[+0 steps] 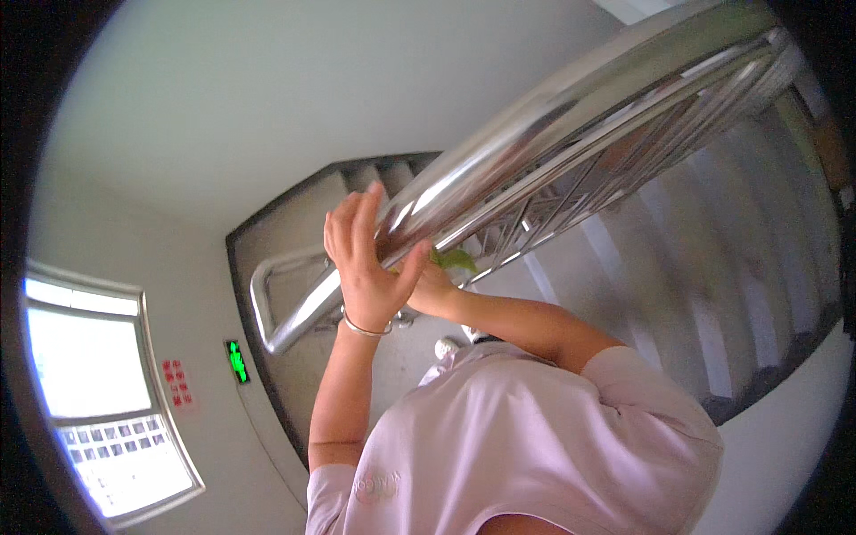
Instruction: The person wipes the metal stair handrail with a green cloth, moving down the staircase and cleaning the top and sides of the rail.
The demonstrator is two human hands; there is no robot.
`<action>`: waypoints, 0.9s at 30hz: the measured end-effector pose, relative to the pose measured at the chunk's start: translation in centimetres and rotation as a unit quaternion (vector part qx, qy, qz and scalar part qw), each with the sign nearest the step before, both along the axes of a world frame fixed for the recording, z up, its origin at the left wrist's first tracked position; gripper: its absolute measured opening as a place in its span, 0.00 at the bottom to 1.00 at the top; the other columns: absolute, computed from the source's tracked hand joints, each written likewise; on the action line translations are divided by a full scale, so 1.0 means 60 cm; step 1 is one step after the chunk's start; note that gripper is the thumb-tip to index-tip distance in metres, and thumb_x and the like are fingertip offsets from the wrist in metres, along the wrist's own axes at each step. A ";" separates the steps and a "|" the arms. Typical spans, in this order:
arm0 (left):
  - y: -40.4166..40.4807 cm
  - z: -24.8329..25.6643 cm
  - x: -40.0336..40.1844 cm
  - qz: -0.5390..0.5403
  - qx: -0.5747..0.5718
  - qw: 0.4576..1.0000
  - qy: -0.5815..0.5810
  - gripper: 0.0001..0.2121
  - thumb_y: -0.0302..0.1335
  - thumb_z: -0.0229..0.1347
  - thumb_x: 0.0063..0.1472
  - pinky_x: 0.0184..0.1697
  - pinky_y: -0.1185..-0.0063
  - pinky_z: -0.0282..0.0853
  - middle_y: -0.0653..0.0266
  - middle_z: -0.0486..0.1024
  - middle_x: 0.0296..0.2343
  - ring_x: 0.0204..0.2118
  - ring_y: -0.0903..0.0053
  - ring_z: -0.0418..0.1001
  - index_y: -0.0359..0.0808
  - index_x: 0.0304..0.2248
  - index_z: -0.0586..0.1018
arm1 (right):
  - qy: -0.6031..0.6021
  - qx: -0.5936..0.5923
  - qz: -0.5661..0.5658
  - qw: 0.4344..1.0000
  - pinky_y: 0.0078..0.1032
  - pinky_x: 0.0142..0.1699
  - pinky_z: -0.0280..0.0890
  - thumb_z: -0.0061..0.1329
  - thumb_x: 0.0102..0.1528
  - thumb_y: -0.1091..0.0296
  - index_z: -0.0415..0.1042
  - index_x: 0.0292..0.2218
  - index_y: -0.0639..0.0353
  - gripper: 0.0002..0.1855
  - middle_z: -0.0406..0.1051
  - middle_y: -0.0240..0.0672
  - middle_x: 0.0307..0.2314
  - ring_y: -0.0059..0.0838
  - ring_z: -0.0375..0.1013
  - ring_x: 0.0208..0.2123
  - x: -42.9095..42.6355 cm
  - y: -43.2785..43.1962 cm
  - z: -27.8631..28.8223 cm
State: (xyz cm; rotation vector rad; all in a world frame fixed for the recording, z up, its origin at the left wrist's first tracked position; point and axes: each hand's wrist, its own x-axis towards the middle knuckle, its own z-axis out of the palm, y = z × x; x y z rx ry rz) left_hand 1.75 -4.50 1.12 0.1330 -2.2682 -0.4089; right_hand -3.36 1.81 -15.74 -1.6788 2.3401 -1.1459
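Observation:
My left hand (364, 267), with a bangle (366, 329) at the wrist, lies over the thick polished metal handrail (481, 160). Its fingers and thumb are spread to either side of the rail, and I cannot tell how firmly the palm touches it. Just below, partly hidden behind my left hand, my right hand (431, 289) reaches under the rail. A green cloth-like piece (457, 259) shows at its fingers, apparently held there. The right fingertips are hidden.
Thinner metal balusters (568, 200) run below the handrail. Concrete stairs (642, 267) descend or rise at the right; more steps (374, 177) lie beyond the rail. The rail ends in a bent loop (261, 301). A window (100, 374) and lit green sign (237, 362) are on the left wall.

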 end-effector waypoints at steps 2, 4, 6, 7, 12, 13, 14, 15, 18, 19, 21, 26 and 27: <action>-0.002 0.034 0.038 -0.111 0.182 0.973 0.087 0.31 0.34 0.57 0.42 0.46 0.69 0.56 0.56 0.65 0.40 0.45 0.67 0.61 0.35 0.47 0.62 | 0.031 0.081 0.019 0.996 0.41 0.54 0.43 0.40 0.45 0.70 0.65 0.38 0.59 0.15 0.63 0.43 0.37 0.42 0.58 0.45 0.028 -0.017 -0.001; -0.004 0.084 0.105 -0.229 0.252 0.928 0.151 0.31 0.38 0.54 0.47 0.47 0.69 0.55 0.57 0.64 0.42 0.45 0.68 0.62 0.33 0.49 0.59 | 0.184 0.065 0.016 0.981 0.40 0.53 0.46 0.38 0.46 0.71 0.67 0.38 0.60 0.15 0.64 0.43 0.36 0.43 0.59 0.44 0.017 -0.027 -0.040; 0.012 0.121 0.179 -0.214 0.191 0.917 0.276 0.29 0.45 0.51 0.48 0.48 0.63 0.49 0.62 0.66 0.40 0.42 0.66 0.64 0.39 0.46 0.60 | 0.104 0.162 0.082 0.978 0.40 0.50 0.49 0.38 0.45 0.71 0.66 0.39 0.59 0.17 0.64 0.43 0.35 0.42 0.60 0.42 0.007 -0.018 0.004; 0.021 0.132 0.198 -0.183 0.138 0.908 0.352 0.25 0.48 0.51 0.47 0.45 0.63 0.49 0.66 0.66 0.36 0.39 0.69 0.64 0.44 0.42 0.63 | 0.105 0.159 0.091 0.977 0.40 0.49 0.50 0.39 0.44 0.71 0.66 0.40 0.59 0.18 0.64 0.44 0.35 0.42 0.60 0.42 -0.003 -0.009 0.005; 0.055 0.195 0.306 -0.256 0.025 0.917 0.305 0.23 0.46 0.45 0.54 0.30 0.75 0.60 0.71 0.63 0.23 0.23 0.83 0.59 0.61 0.50 0.58 | 0.136 0.248 0.166 0.945 0.39 0.44 0.54 0.47 0.41 0.62 0.62 0.45 0.51 0.26 0.65 0.44 0.34 0.42 0.63 0.39 0.015 -0.043 -0.006; 0.059 0.191 0.325 -0.244 0.045 0.924 0.290 0.22 0.45 0.44 0.55 0.31 0.75 0.58 0.72 0.61 0.22 0.23 0.85 0.58 0.62 0.50 0.57 | 0.124 0.266 0.188 0.937 0.38 0.44 0.54 0.48 0.40 0.62 0.62 0.44 0.50 0.27 0.64 0.45 0.35 0.41 0.62 0.40 0.025 -0.056 -0.014; 0.065 0.189 0.343 -0.233 0.063 0.931 0.275 0.22 0.45 0.44 0.55 0.32 0.76 0.57 0.74 0.60 0.22 0.23 0.86 0.57 0.63 0.50 0.57 | 0.129 0.272 0.215 0.929 0.38 0.44 0.54 0.48 0.40 0.62 0.62 0.44 0.50 0.27 0.64 0.45 0.35 0.41 0.62 0.40 0.035 -0.071 -0.032; 0.072 0.188 0.357 -0.226 0.081 0.936 0.259 0.22 0.45 0.44 0.56 0.33 0.77 0.56 0.75 0.58 0.21 0.23 0.87 0.56 0.65 0.50 0.56 | 0.170 0.244 0.231 0.926 0.38 0.45 0.54 0.47 0.40 0.63 0.63 0.44 0.50 0.26 0.64 0.44 0.36 0.41 0.62 0.40 0.049 -0.086 -0.058; 0.117 0.165 0.383 -0.101 0.097 0.951 0.275 0.21 0.42 0.45 0.56 0.31 0.78 0.58 0.75 0.59 0.23 0.23 0.87 0.57 0.59 0.50 0.59 | 0.251 0.223 0.269 0.903 0.37 0.45 0.53 0.45 0.39 0.64 0.65 0.43 0.50 0.25 0.63 0.42 0.38 0.41 0.61 0.41 0.089 -0.113 -0.126; 0.131 0.149 0.387 -0.243 0.111 0.866 0.422 0.17 0.46 0.51 0.49 0.28 0.80 0.54 0.75 0.63 0.23 0.27 0.84 0.60 0.58 0.40 0.65 | 0.292 0.226 0.260 0.892 0.37 0.45 0.53 0.44 0.39 0.65 0.65 0.42 0.50 0.25 0.63 0.40 0.39 0.41 0.61 0.41 0.101 -0.127 -0.144; 0.154 0.159 0.399 -0.369 0.111 0.746 0.543 0.15 0.49 0.56 0.43 0.26 0.82 0.50 0.76 0.66 0.23 0.30 0.81 0.64 0.56 0.30 0.71 | 0.310 0.130 0.261 0.905 0.38 0.45 0.54 0.42 0.40 0.66 0.67 0.40 0.48 0.21 0.63 0.39 0.39 0.42 0.61 0.40 0.114 -0.141 -0.155; 0.142 0.157 0.386 -0.098 0.357 0.904 0.216 0.18 0.41 0.47 0.55 0.27 0.79 0.60 0.66 0.65 0.25 0.26 0.78 0.61 0.42 0.43 0.68 | 0.167 0.271 0.212 0.924 0.38 0.40 0.60 0.40 0.42 0.68 0.68 0.35 0.48 0.15 0.66 0.40 0.36 0.41 0.65 0.37 0.112 -0.160 -0.137; 0.134 0.136 0.374 -0.027 0.355 0.912 0.202 0.19 0.41 0.47 0.54 0.30 0.79 0.61 0.64 0.66 0.27 0.29 0.74 0.62 0.41 0.43 0.68 | 0.140 0.313 0.253 0.905 0.37 0.39 0.60 0.39 0.42 0.67 0.68 0.36 0.48 0.16 0.67 0.40 0.34 0.40 0.66 0.36 0.114 -0.149 -0.119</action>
